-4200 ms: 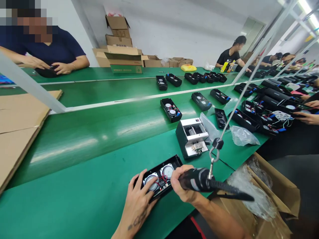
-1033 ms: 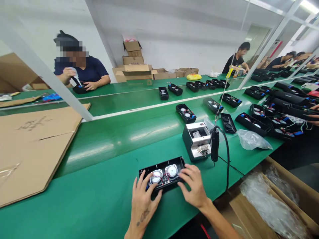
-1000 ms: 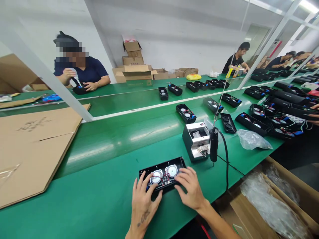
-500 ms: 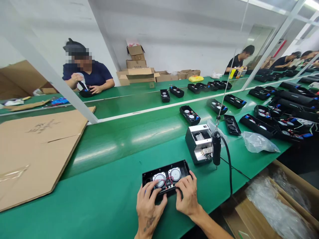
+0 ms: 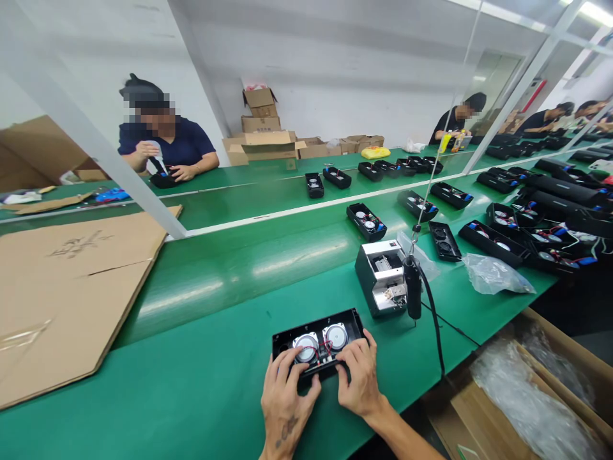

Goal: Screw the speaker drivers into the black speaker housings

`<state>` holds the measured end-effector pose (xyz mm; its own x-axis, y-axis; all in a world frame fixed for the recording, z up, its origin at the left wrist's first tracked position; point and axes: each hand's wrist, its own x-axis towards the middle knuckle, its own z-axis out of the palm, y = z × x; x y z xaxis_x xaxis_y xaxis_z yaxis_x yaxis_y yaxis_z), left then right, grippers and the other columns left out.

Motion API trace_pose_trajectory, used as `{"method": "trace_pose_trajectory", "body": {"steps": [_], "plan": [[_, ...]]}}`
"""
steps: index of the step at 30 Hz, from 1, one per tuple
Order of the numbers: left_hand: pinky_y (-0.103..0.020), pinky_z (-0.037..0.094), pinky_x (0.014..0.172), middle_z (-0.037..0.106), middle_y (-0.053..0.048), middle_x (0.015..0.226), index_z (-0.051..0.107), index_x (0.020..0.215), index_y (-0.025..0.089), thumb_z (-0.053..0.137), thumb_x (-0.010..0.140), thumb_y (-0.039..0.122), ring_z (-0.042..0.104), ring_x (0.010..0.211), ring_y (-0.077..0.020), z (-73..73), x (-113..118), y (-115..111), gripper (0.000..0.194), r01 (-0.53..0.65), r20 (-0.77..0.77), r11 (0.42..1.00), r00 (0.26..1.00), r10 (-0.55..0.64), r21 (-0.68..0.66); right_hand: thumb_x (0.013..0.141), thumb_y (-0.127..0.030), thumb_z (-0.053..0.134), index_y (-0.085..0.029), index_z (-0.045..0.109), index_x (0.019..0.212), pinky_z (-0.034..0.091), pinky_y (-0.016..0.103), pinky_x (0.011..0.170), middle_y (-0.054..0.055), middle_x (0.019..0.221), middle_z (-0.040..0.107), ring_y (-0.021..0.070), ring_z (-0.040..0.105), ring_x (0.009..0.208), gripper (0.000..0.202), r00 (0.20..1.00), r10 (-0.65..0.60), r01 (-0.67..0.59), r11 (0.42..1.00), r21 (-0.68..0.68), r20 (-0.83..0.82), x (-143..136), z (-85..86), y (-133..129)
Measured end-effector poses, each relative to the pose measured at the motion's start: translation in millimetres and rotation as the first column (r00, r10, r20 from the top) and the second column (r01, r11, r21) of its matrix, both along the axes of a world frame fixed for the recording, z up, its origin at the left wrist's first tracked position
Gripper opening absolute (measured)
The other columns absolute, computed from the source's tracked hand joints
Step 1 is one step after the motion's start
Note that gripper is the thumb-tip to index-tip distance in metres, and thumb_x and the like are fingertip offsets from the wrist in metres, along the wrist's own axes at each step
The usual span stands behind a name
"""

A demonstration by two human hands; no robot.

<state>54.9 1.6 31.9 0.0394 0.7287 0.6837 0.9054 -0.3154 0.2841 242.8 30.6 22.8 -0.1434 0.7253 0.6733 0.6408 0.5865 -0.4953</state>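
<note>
Head view is showing both hands working on one open black speaker housing (image 5: 320, 340), which is lying flat on the green bench (image 5: 191, 383) at its near edge, directly in front of the person. Open side is facing up, so the two round drivers (image 5: 322, 339) and the red wiring (image 5: 324, 348) between them are exposed for access. Left hand (image 5: 286, 401) is clamping the near left edge, fingers curled over the rim, thumb alongside. Right hand (image 5: 358, 378) is gripping the near right part the same way, fingertips pressing at the wiring zone. Both hands are closed on the housing, likely pinning it so it isn't sliding on the smooth mat.

Electric screwdriver (image 5: 413, 287) is hanging bit-down from an overhead line, just right of the housing and free of both hands; hanging there is keeping it within reach without taking bench space. Grey screw feeder (image 5: 382, 277) is sitting just beyond the housing, beside the driver. More open housings (image 5: 366, 221) are riding the belt further out. Flat cardboard (image 5: 67, 281) is lying to the left. A co-worker (image 5: 160, 142) is sitting across the belt handling a black part.
</note>
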Motion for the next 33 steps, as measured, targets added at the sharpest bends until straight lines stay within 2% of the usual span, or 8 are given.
{"method": "trace_pose_trajectory", "body": {"steps": [5, 10, 18, 25, 27, 29, 31, 33], "plan": [[-0.050, 0.053, 0.105, 0.073, -0.010, 0.121, 0.065, 0.099, 0.023, 0.065, 0.095, 0.022, 0.066, 0.116, -0.0309, 1.9, 1.2, -1.3, 0.005, 0.002, -0.013, 1.000, 1.000, -0.002, -0.007, 0.084, -0.003, 0.052, -0.024, 0.056, 0.096, 0.035, 0.060, 0.118, 0.001, 0.084, 0.064, 0.0239, 0.062, 0.086, 0.024, 1.000, 0.004, -0.004, 1.000, -0.008, 0.009, 1.0, -0.5, -1.4], [-0.053, 0.052, 0.105, 0.070, -0.014, 0.129, 0.066, 0.100, 0.023, 0.068, 0.097, 0.029, 0.064, 0.117, -0.0334, 3.0, -1.0, -0.9, 0.007, -0.009, -0.075, 1.000, 0.997, 0.008, -0.002, 0.087, -0.014, 0.061, -0.024, 0.056, 0.098, 0.035, 0.064, 0.118, 0.002, 0.087, 0.067, 0.0260, 0.062, 0.089, 0.016, 1.000, 0.024, -0.024, 1.000, -0.015, -0.002, 2.5, 3.2, -1.5], [-0.048, 0.055, 0.095, 0.072, -0.012, 0.123, 0.062, 0.092, 0.024, 0.068, 0.092, 0.031, 0.065, 0.113, -0.0335, 1.8, 12.8, -2.0, 0.010, -0.129, -0.055, 0.991, 0.990, 0.130, 0.024, 0.083, -0.011, 0.058, -0.024, 0.055, 0.096, 0.035, 0.067, 0.119, 0.004, 0.088, 0.064, 0.0295, 0.062, 0.098, 0.019, 0.998, -0.048, 0.048, 0.999, -0.005, 0.034, -4.6, 0.5, -6.7], [-0.047, 0.057, 0.095, 0.072, -0.012, 0.123, 0.061, 0.091, 0.024, 0.067, 0.091, 0.030, 0.066, 0.118, -0.0338, 0.7, 19.8, -4.2, 0.009, -0.170, -0.040, 0.986, 0.985, 0.170, 0.002, 0.084, -0.009, 0.057, -0.023, 0.054, 0.093, 0.035, 0.067, 0.119, 0.002, 0.083, 0.061, 0.0271, 0.059, 0.090, 0.017, 0.997, -0.070, 0.069, 0.998, 0.013, 0.025, -10.0, -1.6, -8.9], [-0.048, 0.060, 0.094, 0.071, -0.013, 0.129, 0.063, 0.093, 0.024, 0.068, 0.091, 0.033, 0.066, 0.120, -0.0346, -2.1, 13.1, -3.8, 0.010, -0.155, -0.062, 0.987, 0.986, 0.152, -0.037, 0.086, -0.009, 0.057, -0.023, 0.055, 0.095, 0.034, 0.067, 0.120, 0.002, 0.085, 0.062, 0.0272, 0.061, 0.092, 0.017, 0.998, -0.065, 0.064, 0.998, 0.014, 0.022, -10.3, -0.4, -7.8], [-0.049, 0.063, 0.091, 0.068, -0.014, 0.137, 0.066, 0.102, 0.025, 0.070, 0.091, 0.035, 0.068, 0.121, -0.0347, -9.4, -1.7, -3.3, 0.015, -0.079, -0.078, 0.995, 0.994, 0.075, -0.053, 0.086, -0.010, 0.058, -0.024, 0.058, 0.099, 0.036, 0.067, 0.121, 0.003, 0.089, 0.065, 0.0280, 0.063, 0.095, 0.019, 0.999, -0.045, 0.045, 0.999, 0.011, 0.016, -8.8, -0.5, -6.3], [-0.049, 0.066, 0.089, 0.066, -0.016, 0.143, 0.067, 0.118, 0.026, 0.070, 0.091, 0.033, 0.071, 0.119, -0.0336, -21.2, -25.5, -0.7, 0.028, 0.033, -0.058, 0.999, 0.998, -0.034, -0.022, 0.086, -0.013, 0.060, -0.023, 0.060, 0.107, 0.040, 0.067, 0.119, 0.005, 0.096, 0.068, 0.0298, 0.066, 0.100, 0.024, 1.000, -0.026, 0.026, 0.999, 0.019, -0.008, -3.4, -3.2, -3.6], [-0.050, 0.068, 0.087, 0.071, -0.012, 0.136, 0.067, 0.126, 0.031, 0.063, 0.089, 0.023, 0.074, 0.114, -0.0323, -34.2, -55.9, 7.0, 0.039, 0.056, 0.002, 0.998, 0.998, -0.056, 0.034, 0.086, -0.016, 0.060, -0.023, 0.061, 0.115, 0.048, 0.066, 0.114, 0.007, 0.102, 0.069, 0.0316, 0.068, 0.103, 0.030, 0.998, -0.021, 0.025, 0.997, 0.073, -0.054, 7.0, -8.4, 1.3]]}}
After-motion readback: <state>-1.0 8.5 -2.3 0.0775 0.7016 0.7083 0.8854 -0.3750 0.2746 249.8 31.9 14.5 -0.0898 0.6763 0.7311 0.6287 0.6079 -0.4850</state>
